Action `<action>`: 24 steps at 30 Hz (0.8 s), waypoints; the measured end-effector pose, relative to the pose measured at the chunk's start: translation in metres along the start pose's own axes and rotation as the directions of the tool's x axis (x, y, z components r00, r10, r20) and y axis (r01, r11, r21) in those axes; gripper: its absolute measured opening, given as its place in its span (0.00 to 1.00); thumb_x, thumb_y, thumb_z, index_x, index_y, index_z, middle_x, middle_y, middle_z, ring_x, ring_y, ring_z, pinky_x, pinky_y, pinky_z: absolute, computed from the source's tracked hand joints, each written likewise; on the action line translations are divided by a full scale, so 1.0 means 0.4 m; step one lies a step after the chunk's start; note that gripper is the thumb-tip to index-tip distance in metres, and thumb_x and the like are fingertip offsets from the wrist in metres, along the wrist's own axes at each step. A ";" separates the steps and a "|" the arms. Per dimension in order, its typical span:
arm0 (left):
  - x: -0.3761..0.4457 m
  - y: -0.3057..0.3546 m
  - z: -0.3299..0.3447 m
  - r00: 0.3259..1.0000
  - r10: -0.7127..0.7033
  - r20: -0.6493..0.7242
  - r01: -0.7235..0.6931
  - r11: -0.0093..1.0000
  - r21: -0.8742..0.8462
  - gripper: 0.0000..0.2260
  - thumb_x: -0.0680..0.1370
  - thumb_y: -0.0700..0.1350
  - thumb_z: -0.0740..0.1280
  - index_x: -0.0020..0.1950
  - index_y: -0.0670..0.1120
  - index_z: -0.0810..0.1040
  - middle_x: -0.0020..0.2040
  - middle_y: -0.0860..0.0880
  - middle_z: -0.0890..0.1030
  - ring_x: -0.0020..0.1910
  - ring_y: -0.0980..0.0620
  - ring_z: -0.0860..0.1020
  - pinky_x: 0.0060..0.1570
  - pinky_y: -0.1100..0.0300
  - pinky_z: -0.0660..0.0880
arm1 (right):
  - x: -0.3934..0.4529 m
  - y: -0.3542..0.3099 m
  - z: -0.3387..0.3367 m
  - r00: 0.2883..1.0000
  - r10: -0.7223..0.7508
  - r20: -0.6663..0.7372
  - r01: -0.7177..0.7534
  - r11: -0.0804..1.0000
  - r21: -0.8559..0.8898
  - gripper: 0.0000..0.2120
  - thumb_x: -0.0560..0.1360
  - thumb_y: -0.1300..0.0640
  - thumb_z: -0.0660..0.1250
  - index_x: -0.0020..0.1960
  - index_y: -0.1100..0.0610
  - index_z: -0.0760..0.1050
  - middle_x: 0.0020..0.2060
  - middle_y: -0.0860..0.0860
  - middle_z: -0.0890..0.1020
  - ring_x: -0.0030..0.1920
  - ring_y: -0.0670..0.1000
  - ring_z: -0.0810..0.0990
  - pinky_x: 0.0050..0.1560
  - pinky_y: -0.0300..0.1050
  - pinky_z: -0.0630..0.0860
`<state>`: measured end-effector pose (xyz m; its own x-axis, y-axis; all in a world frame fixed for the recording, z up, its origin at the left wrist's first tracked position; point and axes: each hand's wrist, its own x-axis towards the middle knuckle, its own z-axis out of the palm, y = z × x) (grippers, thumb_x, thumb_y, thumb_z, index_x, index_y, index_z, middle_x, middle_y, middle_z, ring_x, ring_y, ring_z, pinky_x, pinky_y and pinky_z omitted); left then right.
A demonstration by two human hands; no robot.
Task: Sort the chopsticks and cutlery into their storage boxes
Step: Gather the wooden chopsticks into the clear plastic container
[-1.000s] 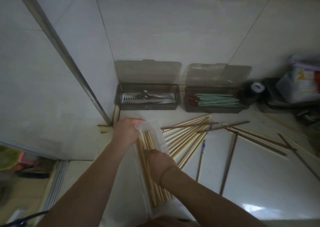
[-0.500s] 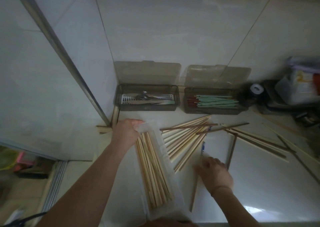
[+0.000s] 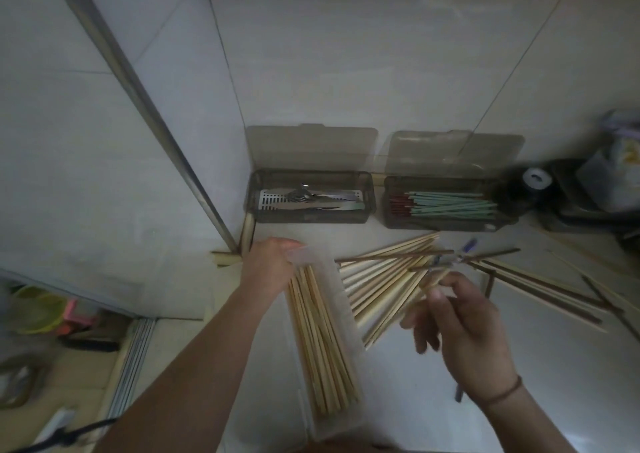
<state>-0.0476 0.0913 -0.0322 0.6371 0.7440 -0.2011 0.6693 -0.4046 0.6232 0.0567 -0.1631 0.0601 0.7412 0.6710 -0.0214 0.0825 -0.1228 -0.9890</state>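
My left hand (image 3: 268, 269) grips the far end of a clear plastic box (image 3: 341, 317) that lies on the floor and holds several pale wooden chopsticks (image 3: 320, 345). My right hand (image 3: 460, 331) is raised over the floor and pinches a chopstick with a blue tip (image 3: 450, 257). A fan of loose pale chopsticks (image 3: 384, 279) lies between the hands. Dark brown chopsticks (image 3: 540, 288) lie to the right. At the wall stand a smoky box with metal cutlery (image 3: 308, 198) and another with green and red chopsticks (image 3: 446, 205), both with lids up.
A metal door frame (image 3: 145, 106) runs diagonally at the left, with a threshold track (image 3: 133, 369) below it. Dark clutter and a tape roll (image 3: 536, 179) sit at the right by the wall. A plastic bag (image 3: 620, 161) lies at the far right.
My right hand left the clear box, reached to the floor on the right, and has now lifted a blue-tipped chopstick. My left hand has stayed on the box's far end.
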 end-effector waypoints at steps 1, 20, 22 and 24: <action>0.001 0.000 0.001 1.000 -0.016 -0.004 0.016 1.000 -0.001 0.12 0.76 0.42 0.67 0.54 0.55 0.84 0.50 0.54 0.85 0.49 0.53 0.82 0.50 0.62 0.77 | 0.000 -0.022 0.015 0.995 -0.089 0.052 0.082 0.989 0.124 0.11 0.80 0.59 0.58 0.47 0.67 0.71 0.33 0.58 0.83 0.25 0.58 0.78 0.25 0.40 0.72; -0.036 -0.034 -0.037 0.971 0.238 -0.034 -0.232 0.964 0.130 0.15 0.78 0.44 0.63 0.64 0.47 0.79 0.60 0.47 0.81 0.58 0.46 0.78 0.62 0.52 0.73 | -0.025 0.184 0.289 0.771 0.360 0.526 0.208 0.637 -0.742 0.18 0.76 0.58 0.60 0.66 0.59 0.69 0.63 0.55 0.72 0.59 0.56 0.75 0.60 0.43 0.73; -0.048 -0.047 -0.043 0.972 0.225 -0.074 -0.212 0.966 0.152 0.18 0.77 0.50 0.61 0.64 0.47 0.79 0.59 0.48 0.81 0.57 0.46 0.78 0.61 0.51 0.73 | -0.025 0.166 0.258 0.852 0.186 0.489 0.237 0.697 -0.677 0.13 0.76 0.59 0.59 0.59 0.56 0.75 0.56 0.52 0.77 0.53 0.53 0.79 0.53 0.41 0.75; -0.056 -0.065 -0.046 0.976 0.199 -0.085 -0.179 0.963 0.200 0.21 0.75 0.55 0.58 0.63 0.49 0.79 0.58 0.50 0.82 0.56 0.46 0.78 0.59 0.48 0.73 | -0.019 0.152 0.202 0.929 -0.062 0.365 0.270 0.789 -0.552 0.09 0.75 0.58 0.62 0.51 0.52 0.79 0.46 0.46 0.81 0.43 0.43 0.79 0.45 0.33 0.74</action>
<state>-0.0863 0.0946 -0.0301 0.7229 0.6909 -0.0083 0.6072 -0.6294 0.4849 0.0023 -0.1167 -0.0117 0.4402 0.8978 -0.0116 0.6331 -0.3195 -0.7050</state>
